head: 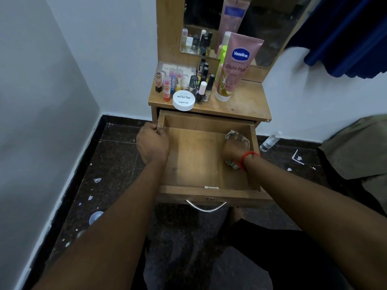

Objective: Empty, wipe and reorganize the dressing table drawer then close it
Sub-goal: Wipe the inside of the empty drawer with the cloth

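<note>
Gripped the left wall of the open drawer (194, 155) with the left grip (152, 143), fingers curled over its rim near the back corner. Pressed a crumpled pale cloth (231, 133) onto the drawer's floor with the right grip (235, 147), fingers clenched around it, close to the right wall and toward the back. Wore a red thread (248, 155) at that wrist. Saw the drawer pulled well out from under the counter (247, 101), with a metal handle (206, 207) on its front. Saw on the counter above: a pink Vaseline tube (236, 65) upright before the mirror (209, 17), a white jar (183, 100) at the front edge, nail polish bottles (202, 91) just behind it, lip balm sticks (167, 88) further left. Noted a clear bottle (269, 142) lying on the dark floor (117, 164), right of the drawer.
</note>
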